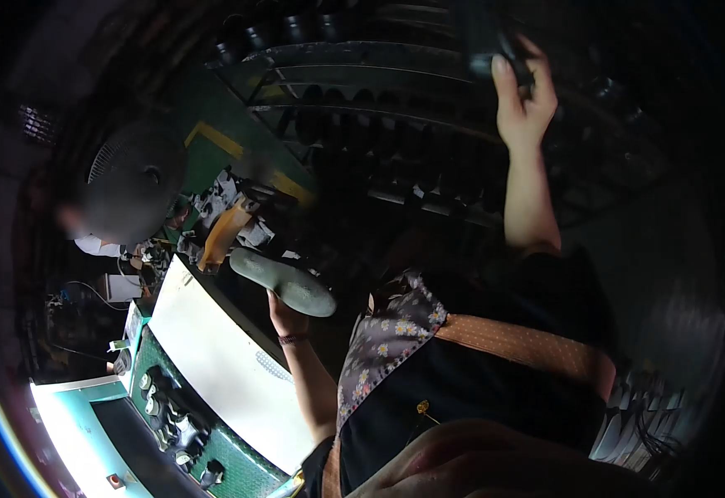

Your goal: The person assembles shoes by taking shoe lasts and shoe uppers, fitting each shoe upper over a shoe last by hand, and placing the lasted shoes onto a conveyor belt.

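Observation:
My left hand [286,316] is closed around the underside of a grey shoe sole [284,282], holding it up near the edge of a white work surface. The sole's broad flat face is turned toward me. Higher up on the right, my right hand [526,106] reaches out toward the racks, its thumb and fingers gripping a black shoe-like object [485,43]. Darkness and blur hide that object's exact kind. A daisy-patterned apron [396,332] covers my chest.
Dark metal racks [354,106] carry rows of black shoes ahead. To the left stand a fan [134,170] and the white work surface [221,357]. Small black and white pieces [184,432] lie on a green bed beside a lit machine [80,432]. Flat pieces [628,427] stand at lower right.

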### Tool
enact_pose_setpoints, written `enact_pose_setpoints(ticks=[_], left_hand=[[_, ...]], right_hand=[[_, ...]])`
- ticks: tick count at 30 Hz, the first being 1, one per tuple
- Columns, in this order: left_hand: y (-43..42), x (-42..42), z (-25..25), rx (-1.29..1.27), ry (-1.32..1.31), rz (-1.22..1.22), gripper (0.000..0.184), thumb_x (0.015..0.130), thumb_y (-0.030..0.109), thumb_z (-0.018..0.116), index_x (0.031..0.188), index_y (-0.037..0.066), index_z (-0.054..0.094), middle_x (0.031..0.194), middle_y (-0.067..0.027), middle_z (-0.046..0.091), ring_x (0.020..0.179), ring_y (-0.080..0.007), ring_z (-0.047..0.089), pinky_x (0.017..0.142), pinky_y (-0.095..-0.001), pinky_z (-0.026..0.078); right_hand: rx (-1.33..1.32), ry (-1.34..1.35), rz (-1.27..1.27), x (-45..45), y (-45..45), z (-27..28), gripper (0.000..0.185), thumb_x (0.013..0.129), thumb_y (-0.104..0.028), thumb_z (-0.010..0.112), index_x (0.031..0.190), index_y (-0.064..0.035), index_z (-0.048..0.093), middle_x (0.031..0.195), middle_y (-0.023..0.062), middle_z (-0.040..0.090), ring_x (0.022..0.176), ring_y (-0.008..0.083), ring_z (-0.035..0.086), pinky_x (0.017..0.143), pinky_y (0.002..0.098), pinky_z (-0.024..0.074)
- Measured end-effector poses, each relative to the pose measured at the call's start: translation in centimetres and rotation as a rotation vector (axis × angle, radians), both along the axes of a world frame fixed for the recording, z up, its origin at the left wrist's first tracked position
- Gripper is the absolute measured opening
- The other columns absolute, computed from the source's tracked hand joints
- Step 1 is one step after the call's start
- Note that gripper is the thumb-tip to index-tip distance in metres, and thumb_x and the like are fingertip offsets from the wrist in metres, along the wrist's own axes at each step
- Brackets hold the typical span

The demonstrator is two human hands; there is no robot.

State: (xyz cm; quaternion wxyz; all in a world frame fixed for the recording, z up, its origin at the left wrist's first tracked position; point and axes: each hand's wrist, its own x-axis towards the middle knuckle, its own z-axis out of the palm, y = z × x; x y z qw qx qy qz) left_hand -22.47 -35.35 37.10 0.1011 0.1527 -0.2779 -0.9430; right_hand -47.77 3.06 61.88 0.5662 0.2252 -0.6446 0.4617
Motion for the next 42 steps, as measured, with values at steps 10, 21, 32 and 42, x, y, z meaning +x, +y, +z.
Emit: enact_pose_setpoints(ticks=[10,21,32,42], left_hand=[[0.9,-1.5,7.0,0.066,-0.152,0.072,0.056,0.079,0.041,0.061,0.118,0.002,0.049,0.102,-0.0162,0.061,0.090,-0.0301,0.062,0.080,-0.0458,0.051],[17.4,11.7,5.5,0.296,0.189,0.793,0.047,0.079,0.039,0.065,0.107,0.002,0.058,0.094,-0.0127,0.066,0.082,-0.0236,0.066,0.076,-0.0373,0.054],[34.1,22.5,-8.8,0.722,-0.046,1.844,0.046,0.076,0.032,0.067,0.112,0.007,0.052,0.097,-0.0115,0.062,0.091,-0.0271,0.061,0.086,-0.0438,0.049],[31.6,26.3,-17.7,1.014,-0.818,2.194,0.054,0.068,-0.002,0.055,0.121,0.006,0.049,0.080,-0.0103,0.062,0.062,-0.0177,0.061,0.053,-0.0319,0.053]], right_hand=[[0.576,-0.566,-0.523,-9.2,1.6,2.5,0.057,0.079,-0.053,0.061,0.112,-0.0065,0.060,0.112,0.0158,0.061,0.106,0.0315,0.057,0.088,0.0388,0.0460],[0.422,0.461,0.067,-11.1,-11.9,1.8,0.029,0.071,-0.031,0.077,0.077,-0.0066,0.064,0.092,0.0108,0.065,0.088,0.0277,0.062,0.078,0.0385,0.0472],[0.665,0.391,1.174,6.9,-29.7,0.7,0.015,0.081,-0.011,0.068,0.084,0.0028,0.062,0.103,0.0172,0.063,0.093,0.0261,0.060,0.084,0.0341,0.0460],[0.806,0.137,1.324,14.9,-31.4,-0.9,0.019,0.083,-0.004,0.062,0.101,0.0025,0.058,0.115,0.0162,0.057,0.102,0.0257,0.056,0.089,0.0345,0.0445]])
